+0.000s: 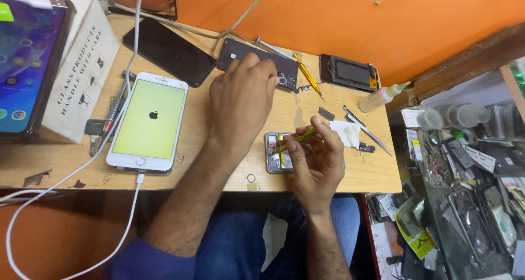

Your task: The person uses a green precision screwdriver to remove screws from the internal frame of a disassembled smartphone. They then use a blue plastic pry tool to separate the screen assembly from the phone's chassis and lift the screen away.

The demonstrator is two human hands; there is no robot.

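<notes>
My left hand point(243, 102) reaches across the wooden table point(219, 165), fingertips resting on a dark phone back cover point(243, 50) near its camera cutout; whether it grips it I cannot tell. My right hand point(317, 159) pinches a thin yellow-handled tool point(295, 141), held slanted over an opened phone point(274, 154) lying on the table's near edge. A small ring point(251, 178) lies by that edge.
A white phone point(149, 121) with a lit screen lies left, its white cable point(82, 165) trailing off the table. Nearby are a black phone point(168, 50), a white cardboard box point(82, 66), a screen assembly point(350, 72), a squeeze bottle point(380, 97), tweezers point(367, 129), tissue point(345, 132). Cluttered parts shelf point(465, 165) at right.
</notes>
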